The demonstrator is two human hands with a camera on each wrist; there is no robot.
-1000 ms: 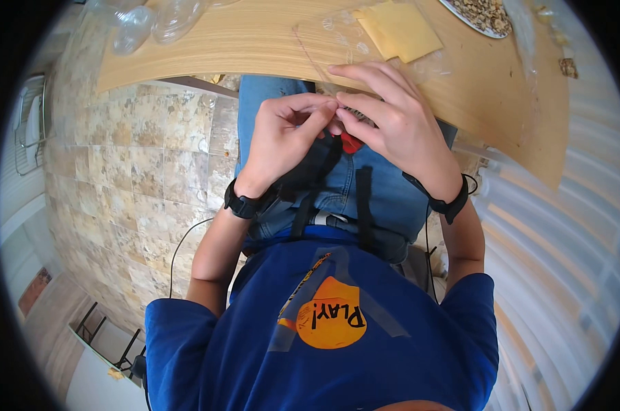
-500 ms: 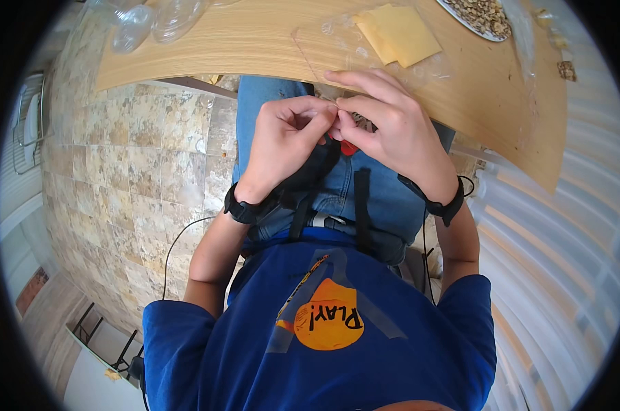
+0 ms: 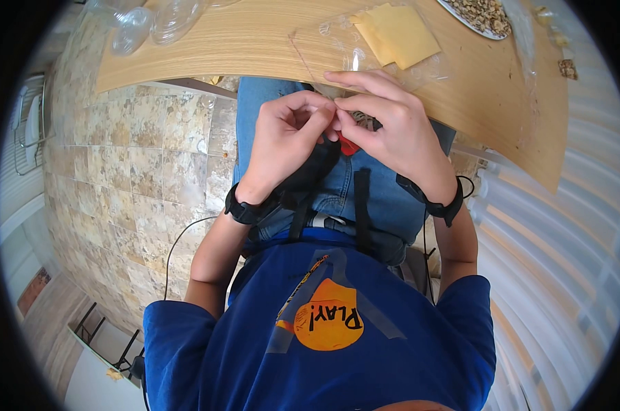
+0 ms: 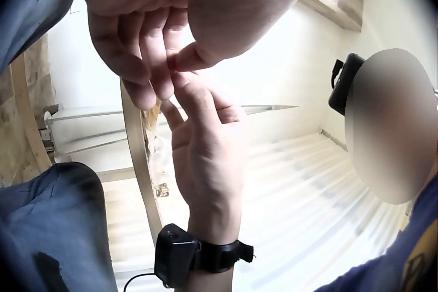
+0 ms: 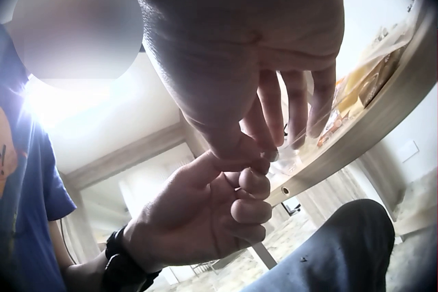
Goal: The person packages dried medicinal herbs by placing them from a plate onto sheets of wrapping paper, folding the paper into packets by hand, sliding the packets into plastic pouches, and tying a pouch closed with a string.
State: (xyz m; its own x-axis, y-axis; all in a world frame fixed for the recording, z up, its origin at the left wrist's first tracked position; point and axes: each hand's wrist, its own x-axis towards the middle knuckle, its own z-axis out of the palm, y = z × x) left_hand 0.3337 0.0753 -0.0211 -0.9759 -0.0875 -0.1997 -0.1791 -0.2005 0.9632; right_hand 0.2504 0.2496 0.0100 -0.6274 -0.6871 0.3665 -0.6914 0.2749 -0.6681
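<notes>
My left hand [image 3: 286, 133] and right hand [image 3: 395, 123] meet fingertip to fingertip over the lap, just in front of the table edge. Both pinch between thumb and forefinger at the same spot, where the fingertips mostly hide what they hold. Clear plastic film [image 5: 291, 162] shows right beside the fingertips in the right wrist view. The clear film [image 3: 330, 55] with a thin reddish edge lies on the table and runs toward the hands. The right hand's other fingers extend above the film; the left hand's are curled in.
Yellow folded sheets [image 3: 399, 38] lie on the film. A white plate [image 3: 454, 10] of brown crumbly pieces stands at the back right of the table [image 3: 214, 58]. Clear plastic containers [image 3: 176, 20] are at the back left. Something red [image 3: 349, 145] shows on the lap under the hands.
The film on the table has shifted slightly, with a new bright glint on it. My right hand has lowered a little; both hands stay together at the fingertips.
</notes>
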